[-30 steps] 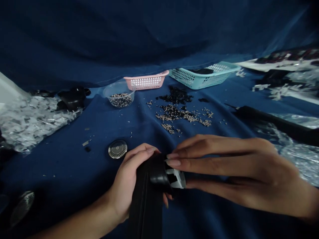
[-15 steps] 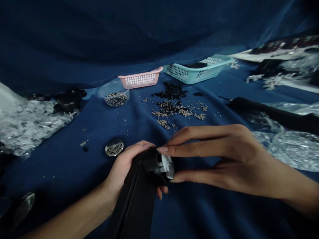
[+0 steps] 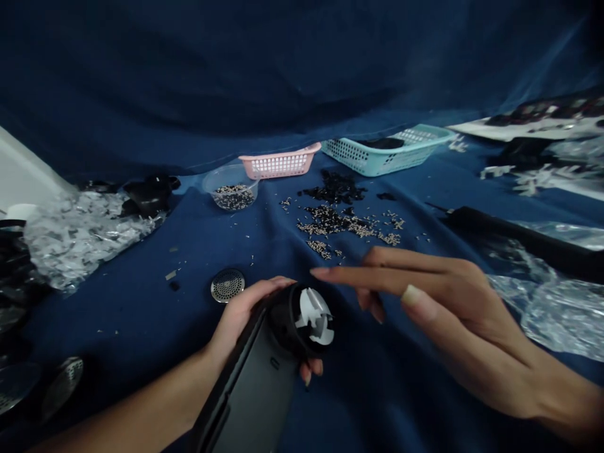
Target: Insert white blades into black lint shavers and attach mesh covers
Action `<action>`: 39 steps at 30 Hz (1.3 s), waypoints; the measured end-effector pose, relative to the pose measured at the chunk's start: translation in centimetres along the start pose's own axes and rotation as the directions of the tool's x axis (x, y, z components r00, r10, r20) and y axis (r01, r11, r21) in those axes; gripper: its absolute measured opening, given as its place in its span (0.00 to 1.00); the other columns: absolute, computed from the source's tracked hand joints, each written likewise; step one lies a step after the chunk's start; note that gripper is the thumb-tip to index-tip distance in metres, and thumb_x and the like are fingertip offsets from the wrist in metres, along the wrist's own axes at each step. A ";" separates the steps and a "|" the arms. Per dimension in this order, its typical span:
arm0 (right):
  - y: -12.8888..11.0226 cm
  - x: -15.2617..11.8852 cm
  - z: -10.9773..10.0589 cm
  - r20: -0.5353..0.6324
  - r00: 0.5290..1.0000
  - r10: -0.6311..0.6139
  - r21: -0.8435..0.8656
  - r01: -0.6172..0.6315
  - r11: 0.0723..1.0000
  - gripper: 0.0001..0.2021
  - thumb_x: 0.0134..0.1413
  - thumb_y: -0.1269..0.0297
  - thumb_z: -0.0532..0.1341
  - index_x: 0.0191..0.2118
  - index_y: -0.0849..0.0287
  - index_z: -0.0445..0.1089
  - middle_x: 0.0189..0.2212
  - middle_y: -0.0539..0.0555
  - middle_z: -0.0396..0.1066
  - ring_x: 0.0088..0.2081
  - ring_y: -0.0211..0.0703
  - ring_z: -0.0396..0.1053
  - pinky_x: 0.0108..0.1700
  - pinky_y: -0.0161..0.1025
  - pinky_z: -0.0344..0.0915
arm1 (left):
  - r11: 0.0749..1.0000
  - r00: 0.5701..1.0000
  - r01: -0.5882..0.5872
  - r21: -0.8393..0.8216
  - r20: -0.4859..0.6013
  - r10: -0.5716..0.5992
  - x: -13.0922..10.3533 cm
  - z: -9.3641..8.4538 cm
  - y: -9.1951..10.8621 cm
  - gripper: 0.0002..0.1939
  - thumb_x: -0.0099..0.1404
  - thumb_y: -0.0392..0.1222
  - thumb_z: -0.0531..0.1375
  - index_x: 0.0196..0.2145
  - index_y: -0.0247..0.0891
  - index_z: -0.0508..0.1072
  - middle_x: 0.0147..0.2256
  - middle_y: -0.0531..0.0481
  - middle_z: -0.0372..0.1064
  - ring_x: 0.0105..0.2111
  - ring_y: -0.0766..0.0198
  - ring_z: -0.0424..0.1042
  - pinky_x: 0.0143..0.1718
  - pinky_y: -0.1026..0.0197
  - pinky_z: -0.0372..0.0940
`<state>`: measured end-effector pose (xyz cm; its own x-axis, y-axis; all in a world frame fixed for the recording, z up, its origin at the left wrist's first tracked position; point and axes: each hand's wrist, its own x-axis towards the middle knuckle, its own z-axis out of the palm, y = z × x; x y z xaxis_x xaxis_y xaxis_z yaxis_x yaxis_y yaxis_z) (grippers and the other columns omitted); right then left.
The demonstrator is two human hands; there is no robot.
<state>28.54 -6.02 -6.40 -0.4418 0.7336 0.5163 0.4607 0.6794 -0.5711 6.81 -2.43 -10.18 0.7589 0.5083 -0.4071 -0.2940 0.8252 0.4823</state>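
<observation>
The left grip (image 3: 243,309) clasps the black housing (image 3: 257,390); the white insert (image 3: 312,308) sits in its round end, though full seating cannot be judged; the right grip (image 3: 472,324) is released, apart just beside it; a perforated disc (image 3: 227,285) lies separate beyond the left grip, loose screws (image 3: 326,219) farther off.

Counter (image 3: 141,308) has blue cloth (image 3: 268,242) (creased). Small screws (image 3: 365,228) scattered mid, black bits (image 3: 334,187) piled just behind, clear tub (image 3: 213,184), pink basket (image 3: 283,166) and turquoise basket (image 3: 391,167) at back, perforated disc (image 3: 228,285) left, clear plastic (image 3: 566,321) right.
</observation>
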 end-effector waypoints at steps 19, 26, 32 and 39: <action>2.5 0.6 2.9 0.067 0.936 0.347 0.141 -0.353 0.925 0.13 0.61 0.53 0.66 0.42 0.58 0.74 0.33 0.52 0.76 0.34 0.41 0.74 0.38 0.37 0.71 | 0.734 0.749 -0.646 -0.211 0.011 0.662 -3.2 -2.0 3.8 0.14 0.68 0.48 0.58 0.42 0.34 0.74 0.33 0.46 0.73 0.22 0.72 0.66 0.17 0.74 0.62; 1.5 5.3 6.6 0.330 0.943 0.047 -0.002 -0.049 0.999 0.39 0.47 0.48 0.74 0.61 0.61 0.66 0.59 0.63 0.69 0.60 0.55 0.68 0.60 0.51 0.68 | 0.500 0.540 -0.819 -0.283 -0.081 0.838 -2.9 -4.2 7.0 0.21 0.70 0.55 0.52 0.45 0.34 0.69 0.37 0.42 0.72 0.33 0.65 0.75 0.37 0.67 0.75; 2.0 9.5 10.1 0.399 0.914 -0.072 0.019 0.070 0.997 0.24 0.47 0.59 0.75 0.48 0.67 0.76 0.44 0.63 0.75 0.49 0.57 0.74 0.59 0.55 0.67 | 0.574 0.591 -0.806 -0.145 -0.162 0.790 -3.4 -4.1 7.1 0.27 0.73 0.57 0.48 0.38 0.31 0.75 0.32 0.42 0.76 0.29 0.66 0.75 0.34 0.68 0.74; 3.8 3.6 2.6 0.073 0.989 0.130 0.064 -0.135 0.989 0.20 0.68 0.56 0.60 0.61 0.55 0.65 0.51 0.60 0.75 0.48 0.49 0.78 0.48 0.46 0.76 | 0.747 0.756 -0.654 -0.123 -0.142 0.638 -3.2 -1.2 3.8 0.28 0.73 0.52 0.50 0.32 0.25 0.79 0.28 0.39 0.75 0.24 0.63 0.73 0.25 0.66 0.69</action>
<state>26.74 -0.77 -8.35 -0.4328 0.8128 0.3899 0.4656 0.5719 -0.6754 2.54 -0.62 -8.00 0.3034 0.9464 -0.1105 -0.7873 0.3144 0.5305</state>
